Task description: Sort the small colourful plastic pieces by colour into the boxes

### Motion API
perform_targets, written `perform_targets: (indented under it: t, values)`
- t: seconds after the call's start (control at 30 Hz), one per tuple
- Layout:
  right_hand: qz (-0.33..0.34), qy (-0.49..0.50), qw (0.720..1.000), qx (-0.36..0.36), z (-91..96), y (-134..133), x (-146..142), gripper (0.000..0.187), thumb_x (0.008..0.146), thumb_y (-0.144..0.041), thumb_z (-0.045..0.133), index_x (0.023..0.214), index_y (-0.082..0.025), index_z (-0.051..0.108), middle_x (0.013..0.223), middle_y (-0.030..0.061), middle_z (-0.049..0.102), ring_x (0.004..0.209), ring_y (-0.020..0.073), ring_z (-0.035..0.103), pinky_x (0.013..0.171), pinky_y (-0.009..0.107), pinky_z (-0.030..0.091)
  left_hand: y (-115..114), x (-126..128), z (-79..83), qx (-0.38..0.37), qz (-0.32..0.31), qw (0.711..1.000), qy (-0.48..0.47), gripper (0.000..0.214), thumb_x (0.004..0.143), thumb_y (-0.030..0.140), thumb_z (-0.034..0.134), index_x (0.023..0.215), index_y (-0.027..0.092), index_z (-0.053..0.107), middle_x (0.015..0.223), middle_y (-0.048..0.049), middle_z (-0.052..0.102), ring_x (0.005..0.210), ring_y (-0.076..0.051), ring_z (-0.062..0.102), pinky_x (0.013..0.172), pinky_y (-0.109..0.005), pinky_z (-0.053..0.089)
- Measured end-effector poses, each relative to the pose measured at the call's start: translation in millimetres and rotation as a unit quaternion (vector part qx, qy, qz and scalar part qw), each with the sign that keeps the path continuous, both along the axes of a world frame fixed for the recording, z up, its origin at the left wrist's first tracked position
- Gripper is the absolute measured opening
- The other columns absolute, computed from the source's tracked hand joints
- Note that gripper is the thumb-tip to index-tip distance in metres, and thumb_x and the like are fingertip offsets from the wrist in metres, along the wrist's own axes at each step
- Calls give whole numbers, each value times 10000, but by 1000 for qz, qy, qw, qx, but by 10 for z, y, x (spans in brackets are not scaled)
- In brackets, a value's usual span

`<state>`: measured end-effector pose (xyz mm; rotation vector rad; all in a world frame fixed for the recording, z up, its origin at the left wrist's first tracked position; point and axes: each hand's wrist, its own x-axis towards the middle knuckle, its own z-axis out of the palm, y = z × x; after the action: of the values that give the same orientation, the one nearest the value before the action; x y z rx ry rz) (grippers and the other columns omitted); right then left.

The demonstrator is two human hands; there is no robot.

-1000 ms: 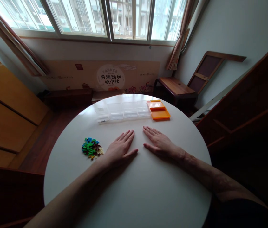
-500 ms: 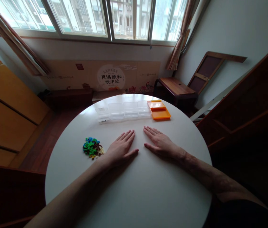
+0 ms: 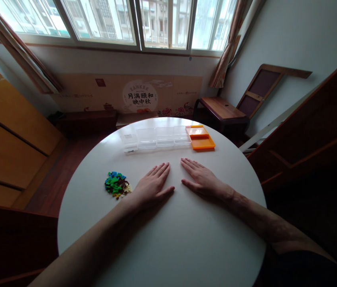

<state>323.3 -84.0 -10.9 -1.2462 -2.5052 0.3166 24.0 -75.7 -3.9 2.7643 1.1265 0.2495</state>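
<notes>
My left hand (image 3: 153, 182) lies palm down on the white round table (image 3: 168, 247), fingers stretched out and thumb apart. Just left of its wrist is a small heap of building bricks (image 3: 116, 185) in green, blue, dark brown, cream and yellow. My right hand (image 3: 200, 177) also rests flat on the table, fingers extended, with a gap between the two hands. Beyond both hands stands a row of clear plastic boxes (image 3: 156, 138). At the row's right end sits an orange tray (image 3: 203, 142), its back part covered by something see-through. Neither hand touches bricks or boxes.
Past the table's far edge, a wooden chair (image 3: 223, 108) stands at the back right. A printed cardboard panel (image 3: 96, 93) leans below the window (image 3: 108, 20). A yellow wooden cabinet (image 3: 9, 139) is at the left and a dark wooden panel (image 3: 312, 131) at the right.
</notes>
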Motion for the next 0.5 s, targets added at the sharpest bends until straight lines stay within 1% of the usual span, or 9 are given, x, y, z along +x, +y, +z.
perform_targets:
  t: [0.27, 0.5]
  values:
    - [0, 0, 1000, -1, 5, -1, -10, 834, 1115, -653, 483, 1794, -242, 230, 1834, 89, 269, 1709, 296, 280, 1409, 527, 280, -9, -11, 3, -3, 1, 1000, 1, 917, 1099, 763, 348, 1773, 144, 292, 1831, -136, 259, 1713, -294, 258, 1413, -452, 213]
    - [-6, -15, 1000, -14, 37, -10, -23, 837, 1115, -664, 468, 1783, -200, 268, 1833, 110, 269, 1715, 283, 264, 1416, 505, 264, -23, 2, 30, -13, 3, 1000, 7, 919, 1102, 752, 351, 1764, 117, 302, 1832, -150, 247, 1716, -299, 244, 1416, -456, 205]
